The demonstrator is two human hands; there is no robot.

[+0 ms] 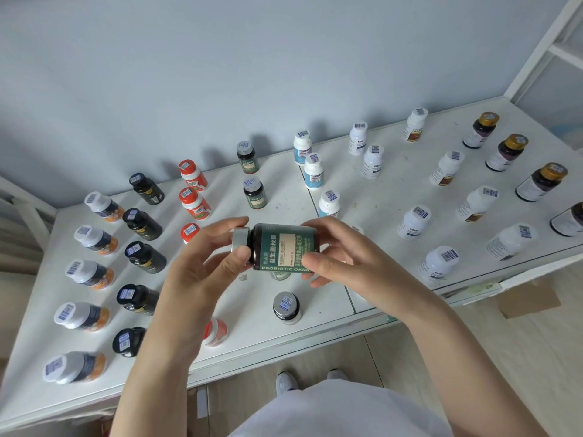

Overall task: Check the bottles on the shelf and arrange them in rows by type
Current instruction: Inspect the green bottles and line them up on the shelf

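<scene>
The left hand (202,266) and right hand (344,263) grip the dark, green-labelled, silver-capped bottle (280,247) sideways; if dropped, it could topple the similar dark bottle (286,307) standing below.

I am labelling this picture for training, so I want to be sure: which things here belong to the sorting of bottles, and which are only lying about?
Belong to the job:
- green-label bottle, held sideways by the left hand and right hand
- standing bottles in rows
- white shelf

Only lying about:
- cardboard box on the wooden floor
</scene>
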